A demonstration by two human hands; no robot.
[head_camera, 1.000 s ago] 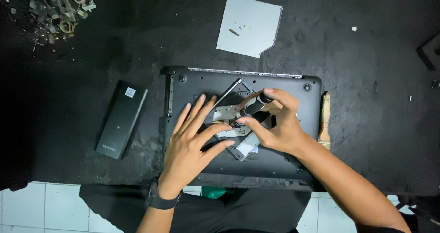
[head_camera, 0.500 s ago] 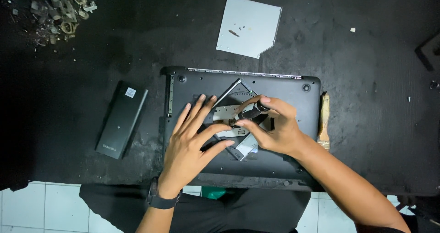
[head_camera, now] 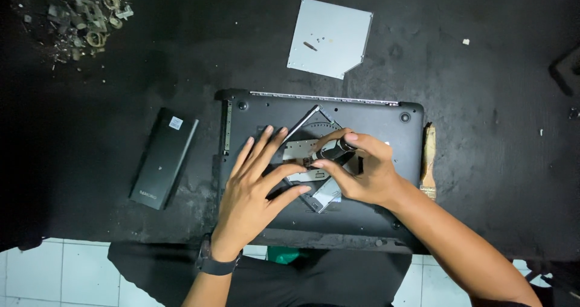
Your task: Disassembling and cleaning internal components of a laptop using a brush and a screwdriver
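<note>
Barely any shift since a second ago: right hand [head_camera: 362, 174] has dropped a touch lower over the laptop base [head_camera: 386, 123], screwdriver [head_camera: 335, 153] tilted flatter. Head view: laptop base lies bottom-up on the black desk [head_camera: 483, 71]. Right fingers closed around the screwdriver handle, above the metal bracket [head_camera: 314, 177]. Left hand [head_camera: 254, 192] flat, fingers spread, pressing the base. Battery [head_camera: 164, 157] left, brush [head_camera: 428, 161] right, silver drive [head_camera: 329, 37] above.

One upturned laptop [head_camera: 386, 132] at centre; one screwdriver [head_camera: 335, 153] on it; one battery pack [head_camera: 163, 157] at nine o'clock; one silver drive [head_camera: 329, 36] at twelve; one brush [head_camera: 428, 161] at three; one scrap pile [head_camera: 84, 14] at ten.
</note>
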